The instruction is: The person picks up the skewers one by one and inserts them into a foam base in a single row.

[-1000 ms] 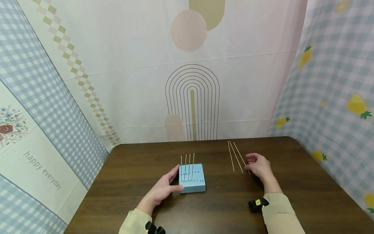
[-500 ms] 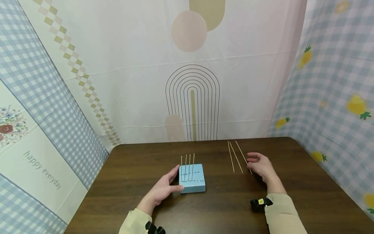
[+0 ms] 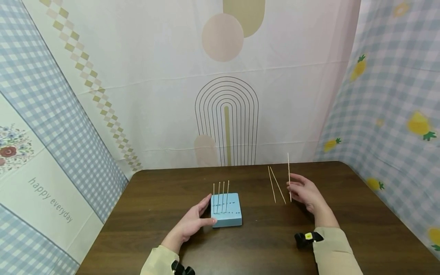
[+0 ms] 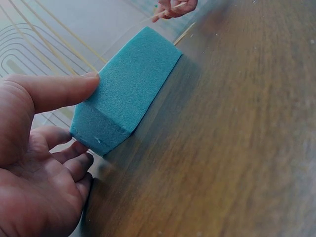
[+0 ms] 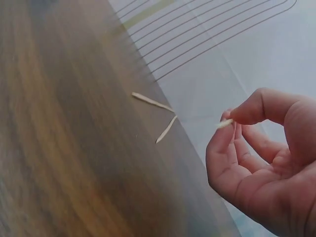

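One thin stick (image 3: 288, 164) is tipping up now, leaving just two sticks (image 3: 272, 184) lying on the table (image 3: 254, 244). The curled right hand (image 3: 306, 194) is pinching it. The left hand (image 3: 190, 223), half open, is holding the blue block (image 3: 229, 217), and four sticks (image 3: 222, 196) are standing in it.

Camera setting, three views.
Head camera faces forward and down over the desk (image 3: 137, 214), well back, reaching the cloth backdrop (image 3: 154, 95). Left wrist camera sits close behind the left hand (image 4: 44, 163), canted, facing the blue block (image 4: 128, 84). Right wrist camera, close, looks past the right hand (image 5: 266, 158) to the cloth backdrop. Head and left wrist views share the blue block and both hands.
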The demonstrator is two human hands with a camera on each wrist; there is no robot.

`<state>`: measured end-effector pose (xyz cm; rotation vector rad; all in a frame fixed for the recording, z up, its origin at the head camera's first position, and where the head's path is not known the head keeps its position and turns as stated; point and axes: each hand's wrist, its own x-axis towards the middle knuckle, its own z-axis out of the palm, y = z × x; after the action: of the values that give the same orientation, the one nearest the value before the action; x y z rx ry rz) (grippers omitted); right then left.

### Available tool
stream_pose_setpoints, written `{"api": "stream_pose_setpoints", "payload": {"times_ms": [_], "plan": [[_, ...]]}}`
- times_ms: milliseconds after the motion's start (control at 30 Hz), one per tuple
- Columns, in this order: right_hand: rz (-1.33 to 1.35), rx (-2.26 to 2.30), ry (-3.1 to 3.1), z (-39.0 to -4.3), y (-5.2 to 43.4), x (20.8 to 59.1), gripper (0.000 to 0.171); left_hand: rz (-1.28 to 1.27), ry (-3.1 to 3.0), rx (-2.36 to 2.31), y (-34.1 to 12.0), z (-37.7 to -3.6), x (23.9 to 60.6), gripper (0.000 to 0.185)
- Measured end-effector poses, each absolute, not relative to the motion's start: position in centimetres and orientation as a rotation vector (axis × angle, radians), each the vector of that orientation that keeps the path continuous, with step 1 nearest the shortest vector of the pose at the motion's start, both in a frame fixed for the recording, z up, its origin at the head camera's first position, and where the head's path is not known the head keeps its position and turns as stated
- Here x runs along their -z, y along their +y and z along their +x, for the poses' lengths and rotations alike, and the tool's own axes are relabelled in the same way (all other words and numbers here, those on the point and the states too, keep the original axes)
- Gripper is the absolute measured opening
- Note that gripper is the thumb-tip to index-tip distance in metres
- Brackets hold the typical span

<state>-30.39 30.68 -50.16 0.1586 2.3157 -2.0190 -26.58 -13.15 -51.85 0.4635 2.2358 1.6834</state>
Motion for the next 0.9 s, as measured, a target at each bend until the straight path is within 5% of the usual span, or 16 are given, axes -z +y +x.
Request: {"api": "stream_pose_setpoints", "payload": {"times_ms": [900], "plan": [[-0.067,2.244,2.148,-29.6,23.8,45.4,0.034,0.472,2.217,-1.695,-13.2,-26.8,52.0,0.096]]}}
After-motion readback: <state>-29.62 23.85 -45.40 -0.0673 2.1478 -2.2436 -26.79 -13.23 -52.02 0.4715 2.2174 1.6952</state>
